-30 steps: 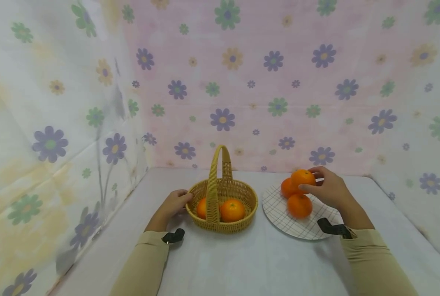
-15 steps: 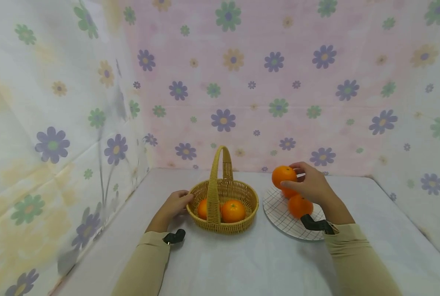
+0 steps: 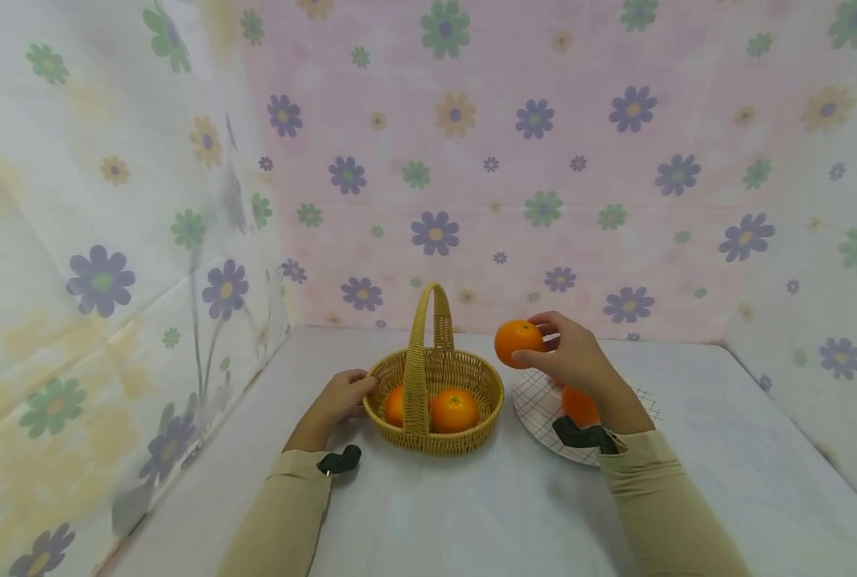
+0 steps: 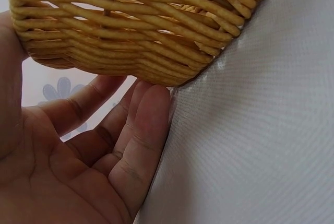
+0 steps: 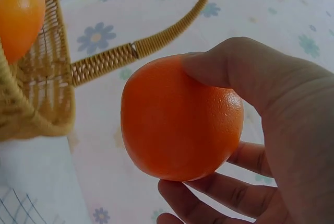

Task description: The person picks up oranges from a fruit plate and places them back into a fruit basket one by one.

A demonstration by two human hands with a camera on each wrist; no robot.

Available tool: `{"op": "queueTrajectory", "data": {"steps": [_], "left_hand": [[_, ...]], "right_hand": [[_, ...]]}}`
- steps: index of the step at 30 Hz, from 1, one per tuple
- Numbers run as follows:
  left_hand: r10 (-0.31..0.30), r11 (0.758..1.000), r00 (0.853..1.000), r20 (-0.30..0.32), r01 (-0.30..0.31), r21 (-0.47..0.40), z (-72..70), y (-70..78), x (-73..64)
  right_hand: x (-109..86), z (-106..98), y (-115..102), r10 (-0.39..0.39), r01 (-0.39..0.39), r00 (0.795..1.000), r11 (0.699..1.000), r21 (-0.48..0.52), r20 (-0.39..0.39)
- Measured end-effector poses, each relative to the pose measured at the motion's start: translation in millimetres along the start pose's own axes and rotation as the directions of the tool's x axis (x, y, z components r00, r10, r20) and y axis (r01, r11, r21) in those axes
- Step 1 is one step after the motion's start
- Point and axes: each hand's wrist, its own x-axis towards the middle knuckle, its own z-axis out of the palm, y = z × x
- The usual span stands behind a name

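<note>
My right hand (image 3: 575,357) grips an orange (image 3: 518,344) between thumb and fingers, raised between the plate and the basket. In the right wrist view the held orange (image 5: 180,119) shows smooth and whole. A woven wicker basket (image 3: 481,437) with a tall arched handle stands left of it. Two oranges lie inside, one at the right (image 3: 454,410) and one at the left (image 3: 395,406) partly behind the handle. My left hand (image 3: 336,405) holds the basket's left side. In the left wrist view its fingertips (image 4: 153,104) touch the wicker wall (image 4: 130,41) low down.
On the right, a round white plate (image 3: 537,409) with a grid of lines carries two oranges, one (image 3: 580,406) partly behind my right wrist. White cloth (image 3: 443,513) covers the table. Flowered fabric walls (image 3: 486,184) stand behind and at both sides.
My right hand has lifted the orange off the pile on the plate and carried it left toward the basket. The left hand and the basket have stayed in place.
</note>
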Motion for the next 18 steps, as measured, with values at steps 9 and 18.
{"op": "queueTrajectory", "data": {"steps": [9,18], "left_hand": [[0.004,1.000,1.000,0.008,-0.004,-0.024,1.8,-0.9,1.2],[0.006,1.000,1.000,0.009,-0.006,-0.028,0.7,0.4,0.4]], "right_hand": [[-0.2,21,-7,-0.021,0.020,1.000,0.999,0.030,0.023],[-0.7,35,-11,0.018,-0.021,0.998,0.998,0.065,0.053]]}}
